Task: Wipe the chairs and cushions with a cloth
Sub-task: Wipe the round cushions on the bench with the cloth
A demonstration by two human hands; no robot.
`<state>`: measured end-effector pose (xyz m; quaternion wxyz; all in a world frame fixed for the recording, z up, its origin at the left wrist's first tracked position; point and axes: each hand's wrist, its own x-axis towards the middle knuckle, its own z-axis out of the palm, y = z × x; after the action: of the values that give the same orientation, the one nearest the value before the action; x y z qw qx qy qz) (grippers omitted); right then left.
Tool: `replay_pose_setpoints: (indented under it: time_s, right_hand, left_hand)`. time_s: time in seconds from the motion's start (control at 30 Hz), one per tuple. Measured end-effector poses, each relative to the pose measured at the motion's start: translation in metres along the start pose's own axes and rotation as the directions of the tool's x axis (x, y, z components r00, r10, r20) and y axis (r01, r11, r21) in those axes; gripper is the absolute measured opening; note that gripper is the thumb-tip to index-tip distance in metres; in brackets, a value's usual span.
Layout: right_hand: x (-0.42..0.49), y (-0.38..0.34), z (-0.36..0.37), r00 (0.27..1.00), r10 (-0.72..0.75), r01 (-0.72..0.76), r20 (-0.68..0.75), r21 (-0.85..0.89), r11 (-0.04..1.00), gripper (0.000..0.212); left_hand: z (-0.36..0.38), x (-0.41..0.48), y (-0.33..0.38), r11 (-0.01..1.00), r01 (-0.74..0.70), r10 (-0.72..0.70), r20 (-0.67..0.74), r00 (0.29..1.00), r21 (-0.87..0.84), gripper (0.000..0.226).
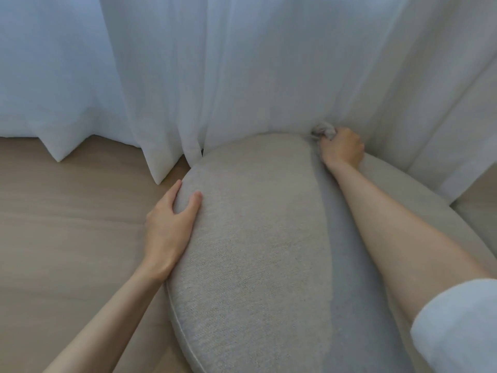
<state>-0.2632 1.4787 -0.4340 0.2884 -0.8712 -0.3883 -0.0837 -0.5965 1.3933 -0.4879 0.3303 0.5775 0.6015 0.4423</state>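
A large rounded beige cushion (252, 238) fills the middle of the view, lying on the seat of a pale upholstered chair (419, 189). My left hand (169, 224) grips the cushion's left edge, thumb on top and fingers curled round the rim. My right hand (341, 149) is at the cushion's far right corner, where it meets the chair back, and holds a bunched grey cloth (321, 129) that sticks out past my knuckles. Most of the cloth is hidden in my fist.
White sheer curtains (188, 76) hang close behind the chair and reach the floor. Light wooden floor (67, 211) lies to the left. The chair's back or arm (457, 103) rises on the right.
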Motion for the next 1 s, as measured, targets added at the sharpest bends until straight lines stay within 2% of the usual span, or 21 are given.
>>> replay_pose_setpoints:
  time_s: [0.1, 0.27, 0.33, 0.4, 0.53, 0.63, 0.7, 0.77, 0.83, 0.87, 0.93, 1.0]
  right_hand:
    - [-0.009, -0.042, 0.015, 0.987, -0.130, 0.127, 0.095, 0.039, 0.991, 0.034]
    - [-0.055, -0.100, 0.027, 0.860, -0.459, 0.433, 0.224, 0.155, 0.888, 0.024]
    - [-0.083, -0.108, 0.021, 0.812, -0.537, 0.490, 0.228, 0.234, 0.840, 0.027]
    - [-0.117, -0.109, 0.008, 0.768, -0.600, 0.526, 0.224, 0.314, 0.790, 0.034]
    - [-0.182, -0.098, -0.029, 0.618, -0.755, 0.629, 0.218, 0.439, 0.641, 0.029]
    - [-0.218, -0.079, -0.059, 0.508, -0.835, 0.647, 0.212, 0.546, 0.532, 0.017]
    - [-0.235, -0.064, -0.073, 0.407, -0.890, 0.665, 0.204, 0.602, 0.442, 0.019]
    - [-0.242, -0.052, -0.078, 0.367, -0.921, 0.720, 0.132, 0.587, 0.371, 0.021]
    - [-0.235, -0.047, -0.076, 0.392, -0.916, 0.769, 0.081, 0.518, 0.375, 0.026]
    - [-0.226, -0.047, -0.073, 0.431, -0.898, 0.770, 0.090, 0.482, 0.418, 0.028]
    - [-0.194, -0.046, -0.063, 0.557, -0.816, 0.731, 0.155, 0.375, 0.570, 0.030]
    - [-0.148, -0.035, -0.050, 0.723, -0.665, 0.623, 0.188, 0.238, 0.745, 0.030]
  left_hand:
    - [0.000, 0.001, 0.000, 1.000, -0.009, 0.009, -0.004, 1.000, -0.002, 0.056]
    - [0.001, 0.002, -0.002, 0.999, -0.035, 0.035, -0.009, 0.999, -0.031, 0.047]
    - [0.000, 0.003, -0.002, 0.997, 0.009, -0.011, -0.018, 1.000, -0.075, 0.041]
    - [-0.001, 0.003, -0.002, 0.983, 0.094, -0.095, -0.001, 0.995, -0.160, 0.046]
    - [-0.004, 0.000, 0.000, 0.811, 0.236, -0.188, 0.142, 0.972, -0.535, 0.067]
    - [-0.007, -0.002, 0.004, 0.731, 0.286, -0.231, 0.170, 0.958, -0.619, 0.068]
    - [-0.009, -0.004, 0.008, 0.646, 0.356, -0.259, 0.244, 0.934, -0.675, 0.065]
    - [-0.009, -0.004, 0.010, 0.612, 0.378, -0.255, 0.279, 0.926, -0.695, 0.063]
    - [-0.010, -0.004, 0.010, 0.667, 0.360, -0.238, 0.272, 0.932, -0.652, 0.064]
    - [-0.010, -0.004, 0.010, 0.705, 0.345, -0.230, 0.260, 0.938, -0.620, 0.064]
    - [-0.010, -0.004, 0.010, 0.781, 0.298, -0.211, 0.217, 0.953, -0.549, 0.060]
    - [-0.009, -0.004, 0.010, 0.836, 0.244, -0.189, 0.159, 0.969, -0.491, 0.053]
